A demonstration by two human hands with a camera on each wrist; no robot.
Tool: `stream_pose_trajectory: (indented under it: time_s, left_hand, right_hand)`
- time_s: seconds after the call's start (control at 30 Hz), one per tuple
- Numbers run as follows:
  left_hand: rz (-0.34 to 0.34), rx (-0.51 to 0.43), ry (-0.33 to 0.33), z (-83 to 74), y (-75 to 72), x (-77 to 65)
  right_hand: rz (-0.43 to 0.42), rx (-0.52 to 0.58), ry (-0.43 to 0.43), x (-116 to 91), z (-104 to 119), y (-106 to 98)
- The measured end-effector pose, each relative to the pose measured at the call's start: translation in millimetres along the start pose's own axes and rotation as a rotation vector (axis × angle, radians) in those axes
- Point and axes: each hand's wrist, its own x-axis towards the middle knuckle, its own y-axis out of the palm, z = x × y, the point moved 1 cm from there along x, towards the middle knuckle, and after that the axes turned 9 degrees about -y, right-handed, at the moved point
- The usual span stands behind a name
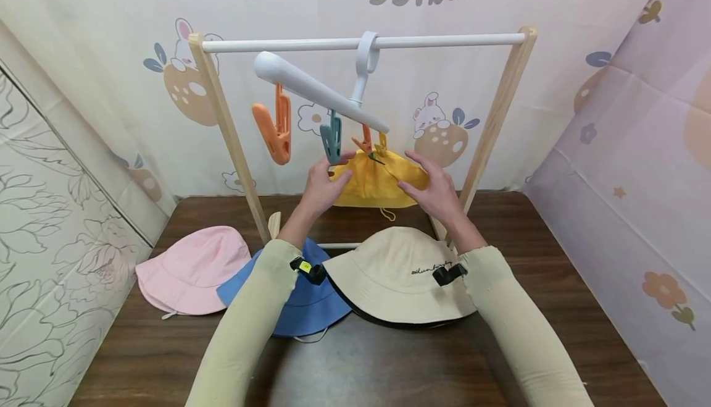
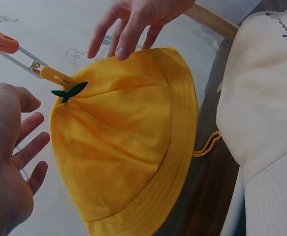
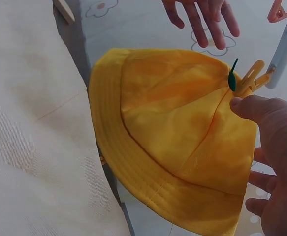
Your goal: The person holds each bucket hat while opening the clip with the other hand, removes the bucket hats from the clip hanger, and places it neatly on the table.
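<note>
A yellow bucket hat (image 1: pixel 378 184) with a green leaf tip (image 2: pixel 73 91) hangs from a yellow clip (image 3: pixel 250 81) at the near end of a white hanger (image 1: pixel 322 93). My left hand (image 1: pixel 324 186) is at the hat's left side, fingers spread and loosely bent, holding nothing; a gap separates it from the fabric in the left wrist view. On the other side is my right hand (image 1: pixel 436 192), also with spread fingers. Its thumb lies over the crown near the clip in the right wrist view; whether it touches is unclear.
The hanger hooks over a wooden rack's white bar (image 1: pixel 444 41). It also bears an orange clip (image 1: pixel 273 129), a teal clip (image 1: pixel 332 139) and a smaller orange clip (image 1: pixel 363 139). A pink hat (image 1: pixel 194 271), blue hat (image 1: pixel 311 299) and cream hat (image 1: pixel 389 271) lie on the brown table (image 1: pixel 355 370).
</note>
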Motion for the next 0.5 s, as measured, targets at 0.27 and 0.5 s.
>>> stream_pose_trajectory:
  time_s: [0.27, 0.5]
  left_hand:
    - [0.003, -0.021, -0.033, -1.9, -1.4, -0.5]
    - [0.010, -0.017, -0.013, -1.8, -1.6, 0.3]
  right_hand:
    - [-0.003, -0.004, -0.004, 2.2, -4.9, 1.9]
    - [-0.002, 0.002, -0.014, 2.7, -9.0, 6.2]
